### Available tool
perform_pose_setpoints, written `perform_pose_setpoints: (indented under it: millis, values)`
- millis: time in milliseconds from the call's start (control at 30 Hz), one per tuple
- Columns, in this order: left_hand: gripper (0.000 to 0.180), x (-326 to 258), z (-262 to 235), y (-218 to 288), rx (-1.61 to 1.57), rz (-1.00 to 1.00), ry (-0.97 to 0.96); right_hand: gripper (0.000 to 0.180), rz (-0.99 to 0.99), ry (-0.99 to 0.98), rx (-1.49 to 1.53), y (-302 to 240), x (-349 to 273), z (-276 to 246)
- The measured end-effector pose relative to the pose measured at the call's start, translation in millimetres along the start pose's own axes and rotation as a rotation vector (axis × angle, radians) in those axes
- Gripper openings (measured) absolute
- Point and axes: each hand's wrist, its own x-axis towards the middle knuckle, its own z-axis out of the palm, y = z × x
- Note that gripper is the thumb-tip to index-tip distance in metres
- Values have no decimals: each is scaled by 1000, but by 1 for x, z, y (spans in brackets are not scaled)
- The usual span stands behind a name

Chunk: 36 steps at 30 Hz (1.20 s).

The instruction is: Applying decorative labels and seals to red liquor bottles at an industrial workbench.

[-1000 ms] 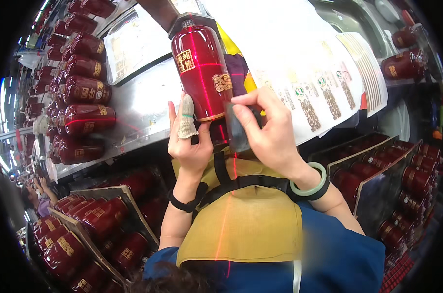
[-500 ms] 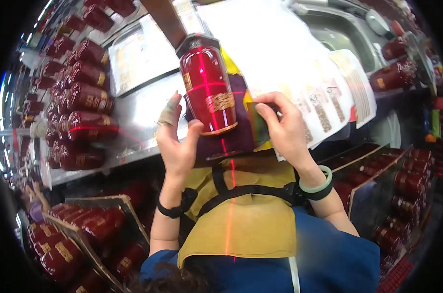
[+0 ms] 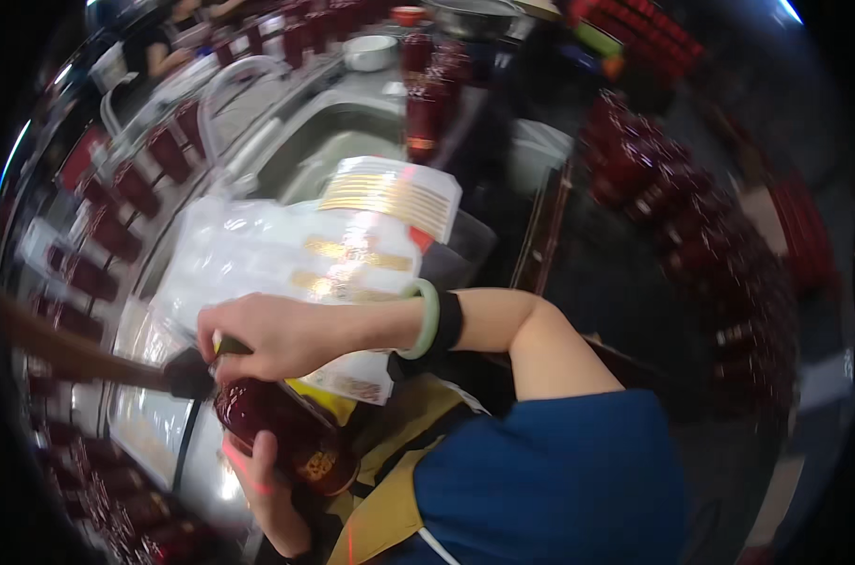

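Note:
A dark red glass bottle [image 3: 282, 428] with gold patterning lies slanted, its neck end by a dark block [image 3: 187, 374] on a brown wooden arm. My left hand [image 3: 266, 490] grips the bottle's side, the thumb over it and the other fingers partly hidden. Across the bottle's neck end reaches my right hand [image 3: 267, 334], its fingers bent and pinching a small dark flat piece [image 3: 230, 346] with a yellow-green tint. Motion blurs that piece. A yellow cloth edge [image 3: 326, 400] shows beside the bottle.
White sheets with gold labels [image 3: 390, 198] lie beyond my right forearm, near a steel sink [image 3: 329, 141]. Red bottles [image 3: 117, 231] stand along the left; more bottles [image 3: 672, 188] fill racks at right. A white bowl [image 3: 371, 54] sits behind the sink.
My view has swung to the right. My right hand has moved from beside the bottle to over its neck end, and my left hand has come onto the bottle's side.

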Motion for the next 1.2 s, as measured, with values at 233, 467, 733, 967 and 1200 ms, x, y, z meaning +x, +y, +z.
perform_pose_setpoints:
  millis: [233,467,733,967,1200]
  values:
    - [106,45,78,6,419,102,-339,24,155,42,-453,-58,-98,-75]
    - [89,52,108,-8,385,354,-412,20,629,848,-839,-124,-274,-149]
    - [52,60,101,-23,287,211,-386,30,1166,1199,-1568,-109,-454,-259]
    - [51,56,96,-19,264,159,-297,40,1359,1090,-1504,-111,-487,-302]
    - [48,61,92,-24,186,135,-200,28,815,1109,-1820,-121,-326,-301]
